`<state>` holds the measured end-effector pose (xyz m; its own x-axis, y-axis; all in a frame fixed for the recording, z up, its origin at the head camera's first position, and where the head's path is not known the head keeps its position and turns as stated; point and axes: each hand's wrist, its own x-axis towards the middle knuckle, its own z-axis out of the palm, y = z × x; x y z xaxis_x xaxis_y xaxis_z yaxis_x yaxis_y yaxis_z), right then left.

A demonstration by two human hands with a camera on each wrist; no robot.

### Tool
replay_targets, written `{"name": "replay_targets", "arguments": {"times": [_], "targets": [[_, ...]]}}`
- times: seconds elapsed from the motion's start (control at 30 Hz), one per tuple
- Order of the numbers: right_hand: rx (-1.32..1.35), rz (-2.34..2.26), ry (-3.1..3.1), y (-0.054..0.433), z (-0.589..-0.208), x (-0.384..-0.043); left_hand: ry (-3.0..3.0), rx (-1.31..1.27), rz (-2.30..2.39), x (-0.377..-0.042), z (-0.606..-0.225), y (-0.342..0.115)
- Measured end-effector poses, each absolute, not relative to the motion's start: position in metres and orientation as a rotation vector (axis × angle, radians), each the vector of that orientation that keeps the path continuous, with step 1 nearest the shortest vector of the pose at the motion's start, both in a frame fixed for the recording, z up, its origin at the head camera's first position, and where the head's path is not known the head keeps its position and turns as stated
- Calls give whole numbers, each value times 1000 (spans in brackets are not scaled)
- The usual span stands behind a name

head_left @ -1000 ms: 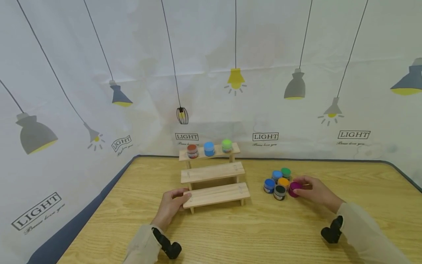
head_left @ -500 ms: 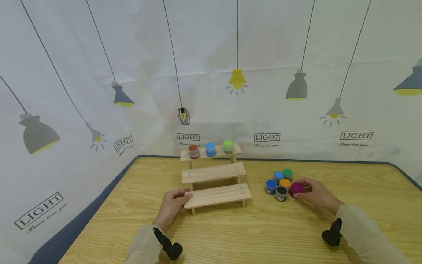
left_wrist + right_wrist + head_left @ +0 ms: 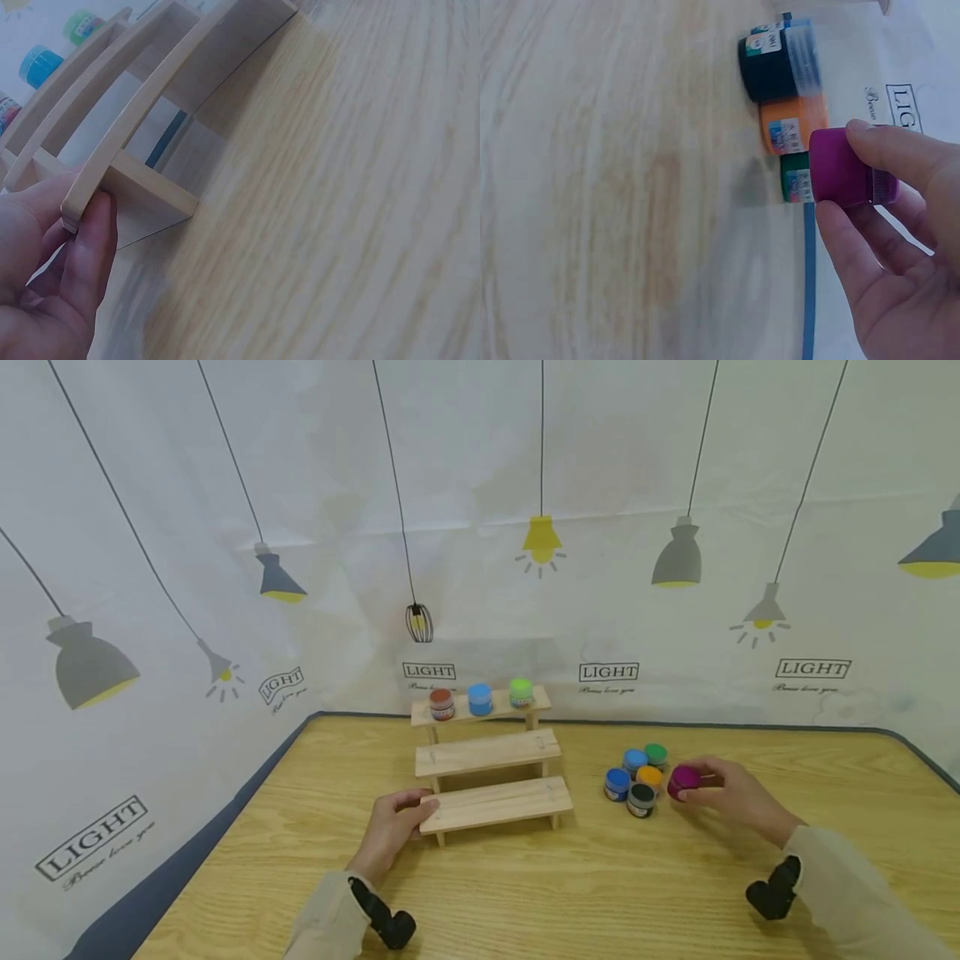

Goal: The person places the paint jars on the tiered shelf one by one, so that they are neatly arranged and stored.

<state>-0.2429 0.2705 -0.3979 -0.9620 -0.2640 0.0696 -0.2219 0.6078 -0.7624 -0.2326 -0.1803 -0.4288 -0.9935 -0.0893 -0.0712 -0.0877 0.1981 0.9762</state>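
My right hand (image 3: 731, 789) pinches a small purple paint jar (image 3: 683, 782) between thumb and fingers, just right of the other jars. The right wrist view shows the thumb on one side of this jar (image 3: 840, 166) and the fingertips on the other. With thumb and fingers, my left hand (image 3: 390, 827) grips the left end of the lowest step of a three-tier wooden stand (image 3: 495, 806). Close up in the left wrist view, the fingers wrap that step's end (image 3: 97, 169) beside its leg. On the top step stand a red-brown jar (image 3: 442, 704), a light blue jar (image 3: 480, 700) and a light green jar (image 3: 521, 693).
Beside the stand, several jars cluster on the wooden table (image 3: 480, 902): a dark blue jar (image 3: 617, 784), a light blue-lidded jar (image 3: 635, 762), a green jar (image 3: 656, 755), an orange jar (image 3: 648, 779) and a black jar (image 3: 641, 800). A lamp-printed backdrop (image 3: 480, 593) rises behind.
My right hand has drawn the purple jar a little to the right, away from the cluster of jars. The left hand keeps its hold on the stand. The head view has shifted slightly.
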Motion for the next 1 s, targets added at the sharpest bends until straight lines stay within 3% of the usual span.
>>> {"name": "replay_targets", "arguments": {"times": [1.0], "targets": [[-904,-1397,2621,173,-367,-245,-2440,181,-1966,-232,-428,-180]]}}
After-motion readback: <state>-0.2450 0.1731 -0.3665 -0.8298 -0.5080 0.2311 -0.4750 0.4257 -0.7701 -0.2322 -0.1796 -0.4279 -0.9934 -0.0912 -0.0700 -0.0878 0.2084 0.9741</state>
